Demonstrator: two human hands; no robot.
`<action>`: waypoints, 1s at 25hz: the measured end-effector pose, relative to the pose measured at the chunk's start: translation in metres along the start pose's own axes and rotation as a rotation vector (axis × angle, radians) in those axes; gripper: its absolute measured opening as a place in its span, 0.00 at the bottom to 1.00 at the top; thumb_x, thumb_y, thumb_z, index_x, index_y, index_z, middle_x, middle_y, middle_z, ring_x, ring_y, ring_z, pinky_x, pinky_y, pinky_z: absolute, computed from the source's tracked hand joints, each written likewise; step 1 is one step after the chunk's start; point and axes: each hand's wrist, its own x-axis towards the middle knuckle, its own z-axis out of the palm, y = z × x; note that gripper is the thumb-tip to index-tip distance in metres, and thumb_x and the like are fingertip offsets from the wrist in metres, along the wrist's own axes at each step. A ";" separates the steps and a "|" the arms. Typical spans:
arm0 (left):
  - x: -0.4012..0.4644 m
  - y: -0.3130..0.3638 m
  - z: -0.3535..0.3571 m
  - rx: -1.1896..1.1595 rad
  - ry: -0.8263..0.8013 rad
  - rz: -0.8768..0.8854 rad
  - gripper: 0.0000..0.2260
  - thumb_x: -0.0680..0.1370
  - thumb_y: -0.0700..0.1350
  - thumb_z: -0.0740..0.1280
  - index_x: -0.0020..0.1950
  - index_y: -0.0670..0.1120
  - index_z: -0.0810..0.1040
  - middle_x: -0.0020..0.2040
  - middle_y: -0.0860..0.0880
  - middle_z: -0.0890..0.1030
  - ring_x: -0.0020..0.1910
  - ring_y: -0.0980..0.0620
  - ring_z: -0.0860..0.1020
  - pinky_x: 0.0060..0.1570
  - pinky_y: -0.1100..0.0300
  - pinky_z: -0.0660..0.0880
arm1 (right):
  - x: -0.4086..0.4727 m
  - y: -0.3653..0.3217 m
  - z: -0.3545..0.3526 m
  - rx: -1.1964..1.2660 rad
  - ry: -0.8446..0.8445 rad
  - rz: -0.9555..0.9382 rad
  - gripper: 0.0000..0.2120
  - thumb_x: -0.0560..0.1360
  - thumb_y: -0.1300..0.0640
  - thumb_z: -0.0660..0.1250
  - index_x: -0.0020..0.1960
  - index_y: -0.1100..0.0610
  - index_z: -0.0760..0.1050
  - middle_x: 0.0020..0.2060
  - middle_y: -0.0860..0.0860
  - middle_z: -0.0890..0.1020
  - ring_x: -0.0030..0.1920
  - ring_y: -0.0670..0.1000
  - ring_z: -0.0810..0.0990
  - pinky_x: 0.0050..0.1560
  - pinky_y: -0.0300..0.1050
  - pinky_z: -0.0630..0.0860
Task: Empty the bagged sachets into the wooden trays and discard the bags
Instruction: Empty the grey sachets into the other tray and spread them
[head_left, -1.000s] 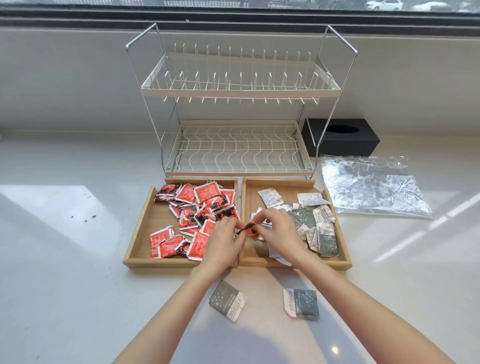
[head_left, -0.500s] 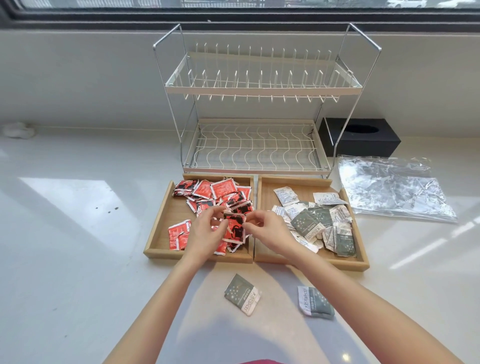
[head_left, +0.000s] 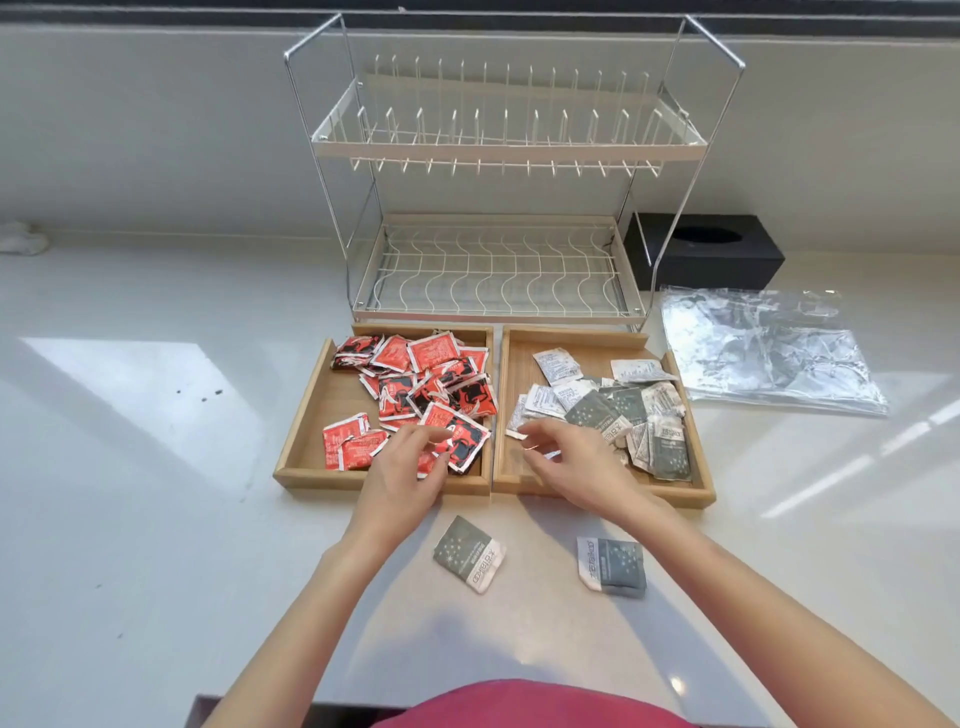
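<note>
lying before two wooden trays (head_left: 332, 384): two grey sachets (head_left: 470, 553).

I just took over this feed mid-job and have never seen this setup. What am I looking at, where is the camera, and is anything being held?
There is no machine: a person works with bare hands, and the one camera sits on their head, looking down at a white counter. The left hand rests over the red sachets in the left wooden tray; whether it pinches one I cannot tell. The right hand hovers over the right wooden tray of grey and white sachets, fingers loosely curled, holding nothing visible. Two grey sachets lie loose on the counter in front of the trays. Clear plastic bags lie at right, beside a wire dish rack and a black box.
</note>
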 end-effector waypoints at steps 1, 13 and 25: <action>-0.007 0.000 0.001 -0.004 -0.004 0.017 0.07 0.74 0.36 0.65 0.50 0.41 0.78 0.46 0.50 0.77 0.41 0.64 0.74 0.44 0.79 0.65 | -0.008 0.005 -0.004 -0.013 -0.008 -0.009 0.13 0.75 0.57 0.62 0.59 0.58 0.75 0.52 0.52 0.82 0.49 0.47 0.78 0.55 0.40 0.71; -0.066 -0.011 0.038 0.307 -0.325 -0.041 0.27 0.69 0.57 0.53 0.63 0.47 0.72 0.61 0.49 0.75 0.62 0.46 0.69 0.59 0.52 0.65 | -0.081 0.068 0.019 -0.309 -0.094 0.161 0.21 0.71 0.57 0.64 0.64 0.50 0.69 0.58 0.49 0.71 0.62 0.51 0.67 0.58 0.44 0.62; -0.057 0.005 0.039 0.265 -0.274 -0.097 0.05 0.74 0.47 0.64 0.45 0.47 0.72 0.43 0.55 0.74 0.53 0.47 0.70 0.46 0.60 0.61 | -0.075 0.060 0.017 -0.130 -0.051 0.190 0.04 0.71 0.56 0.65 0.43 0.51 0.71 0.42 0.47 0.71 0.42 0.49 0.71 0.41 0.41 0.66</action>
